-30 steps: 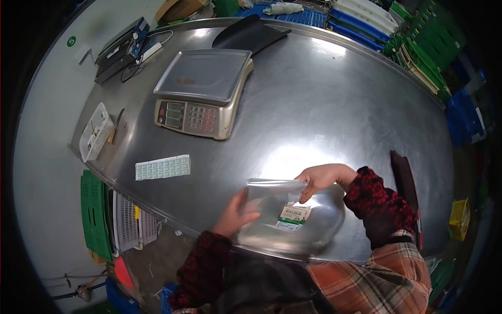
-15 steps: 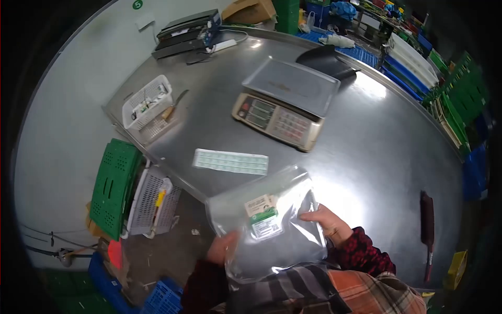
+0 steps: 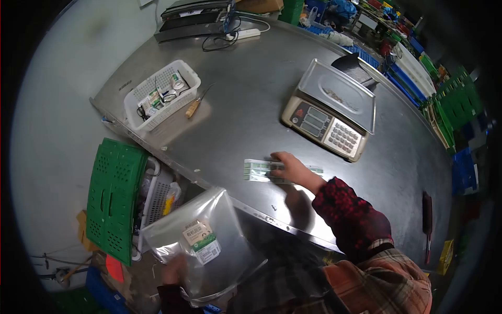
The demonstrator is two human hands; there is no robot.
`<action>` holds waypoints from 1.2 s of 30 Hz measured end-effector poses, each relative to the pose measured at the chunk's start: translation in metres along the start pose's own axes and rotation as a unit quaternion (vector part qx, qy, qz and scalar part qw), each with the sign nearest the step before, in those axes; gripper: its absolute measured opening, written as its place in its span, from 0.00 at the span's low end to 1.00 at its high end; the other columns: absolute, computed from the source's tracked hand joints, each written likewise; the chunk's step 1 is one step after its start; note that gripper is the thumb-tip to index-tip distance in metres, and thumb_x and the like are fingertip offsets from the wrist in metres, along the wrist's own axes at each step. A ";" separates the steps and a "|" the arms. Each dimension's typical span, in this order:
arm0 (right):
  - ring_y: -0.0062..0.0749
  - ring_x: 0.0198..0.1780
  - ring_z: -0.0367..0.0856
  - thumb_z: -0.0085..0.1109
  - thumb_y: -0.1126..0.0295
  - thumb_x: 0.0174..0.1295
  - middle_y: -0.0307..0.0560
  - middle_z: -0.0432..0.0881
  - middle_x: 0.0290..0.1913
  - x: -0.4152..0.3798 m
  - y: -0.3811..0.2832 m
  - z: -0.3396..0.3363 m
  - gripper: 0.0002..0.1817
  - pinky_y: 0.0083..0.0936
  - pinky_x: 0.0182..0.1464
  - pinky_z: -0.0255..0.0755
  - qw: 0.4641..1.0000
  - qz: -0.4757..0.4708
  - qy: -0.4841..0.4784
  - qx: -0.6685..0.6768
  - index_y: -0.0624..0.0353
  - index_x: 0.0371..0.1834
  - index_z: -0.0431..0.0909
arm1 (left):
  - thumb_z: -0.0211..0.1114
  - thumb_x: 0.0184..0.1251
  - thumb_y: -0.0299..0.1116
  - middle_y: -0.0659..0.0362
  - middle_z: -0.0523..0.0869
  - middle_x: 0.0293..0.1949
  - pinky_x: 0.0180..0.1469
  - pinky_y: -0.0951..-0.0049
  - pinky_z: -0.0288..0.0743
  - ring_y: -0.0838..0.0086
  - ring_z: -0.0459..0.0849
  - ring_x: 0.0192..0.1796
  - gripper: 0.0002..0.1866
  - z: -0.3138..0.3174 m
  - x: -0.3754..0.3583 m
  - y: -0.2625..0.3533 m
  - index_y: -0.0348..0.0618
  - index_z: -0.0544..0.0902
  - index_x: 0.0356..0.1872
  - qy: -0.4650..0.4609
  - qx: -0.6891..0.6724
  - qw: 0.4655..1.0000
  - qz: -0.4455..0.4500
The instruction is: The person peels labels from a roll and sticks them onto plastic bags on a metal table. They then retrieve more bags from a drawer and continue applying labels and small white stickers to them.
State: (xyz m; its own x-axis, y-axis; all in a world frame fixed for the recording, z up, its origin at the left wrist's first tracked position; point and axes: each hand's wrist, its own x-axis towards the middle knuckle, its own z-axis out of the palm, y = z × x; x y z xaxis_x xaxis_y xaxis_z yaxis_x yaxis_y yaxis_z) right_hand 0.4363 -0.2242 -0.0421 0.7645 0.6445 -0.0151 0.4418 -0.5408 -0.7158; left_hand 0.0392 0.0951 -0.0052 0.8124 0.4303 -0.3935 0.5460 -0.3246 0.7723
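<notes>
My left hand point(image 3: 174, 271) grips the lower left edge of a clear plastic bag point(image 3: 232, 251), which hangs tilted in front of the table edge. A label point(image 3: 201, 240) with a tan top, a green band and a white printed part shows on the bag. My right hand point(image 3: 295, 171) reaches over a strip of green-and-white stickers point(image 3: 257, 171) lying on the metal table. Its fingers are apart, with the tips right over the middle of the strip, and they cover part of it.
A weighing scale point(image 3: 327, 128) stands beyond my right hand. Farther left are a white basket point(image 3: 162, 115) of small items and a knife with a wooden handle point(image 3: 192, 109). Below the table edge stand a green crate point(image 3: 112, 193) and a grey basket point(image 3: 157, 201). A dark brush point(image 3: 428, 220) lies right.
My right hand has let go of the bag and moved up to the sticker strip. My left hand has carried the bag left and down, off the table edge. The view has shifted.
</notes>
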 end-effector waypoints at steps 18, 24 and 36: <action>0.27 0.45 0.77 0.53 0.77 0.56 0.42 0.79 0.44 -0.011 0.003 -0.139 0.18 0.26 0.50 0.71 0.967 0.155 0.026 0.201 0.63 0.52 0.71 | 0.60 0.66 0.39 0.59 0.85 0.43 0.51 0.76 0.73 0.77 0.80 0.47 0.16 -0.023 0.154 0.133 0.40 0.82 0.49 -0.127 0.181 0.893 0.393; 0.24 0.52 0.73 0.48 0.85 0.53 0.39 0.77 0.49 -0.073 -0.020 -0.215 0.24 0.23 0.56 0.65 0.957 0.156 0.152 0.189 0.62 0.57 0.69 | 0.63 0.60 0.54 0.56 0.83 0.44 0.52 0.76 0.68 0.77 0.77 0.48 0.28 0.054 0.248 0.232 0.36 0.81 0.48 -0.326 -0.104 0.936 0.089; 0.50 0.33 0.77 0.57 0.73 0.43 0.53 0.78 0.25 0.000 -0.169 -0.121 0.05 0.37 0.41 0.71 0.947 0.035 -0.064 -0.313 0.59 0.24 0.78 | 0.71 0.47 0.56 0.43 0.74 0.53 0.59 0.57 0.66 0.50 0.72 0.55 0.43 0.068 0.326 0.209 0.35 0.68 0.58 -0.053 0.082 0.924 0.370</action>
State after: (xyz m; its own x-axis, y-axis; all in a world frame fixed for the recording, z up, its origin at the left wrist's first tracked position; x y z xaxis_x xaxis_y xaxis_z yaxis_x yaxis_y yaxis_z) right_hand 0.4190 -0.1984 0.1634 0.7565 0.6342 -0.1597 0.6151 -0.7729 -0.1559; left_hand 0.4321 0.1101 -0.0066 0.9864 -0.0421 0.1590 -0.1502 -0.6236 0.7672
